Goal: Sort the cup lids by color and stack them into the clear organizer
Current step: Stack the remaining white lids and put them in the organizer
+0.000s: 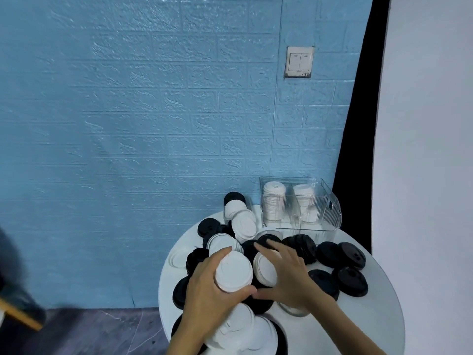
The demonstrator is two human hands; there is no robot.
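A heap of black and white cup lids covers the round white table [378, 329]. My left hand [204, 285] is shut around a stack of white lids [234, 272] held above the heap. Right beside it, my right hand [289, 272] grips another white lid [263, 269] tilted on its edge. The clear organizer [330, 213] stands at the table's far edge with two stacks of white lids [274, 203] in its compartments. Loose black lids [352, 278] lie to the right of my hands, and more white lids [243, 224] lie behind them.
A blue brick-textured wall with a light switch [299, 62] rises behind the table. A white panel with a black edge stands on the right. A dark blurred shape and a wooden piece [20, 313] sit at the far left over grey floor.
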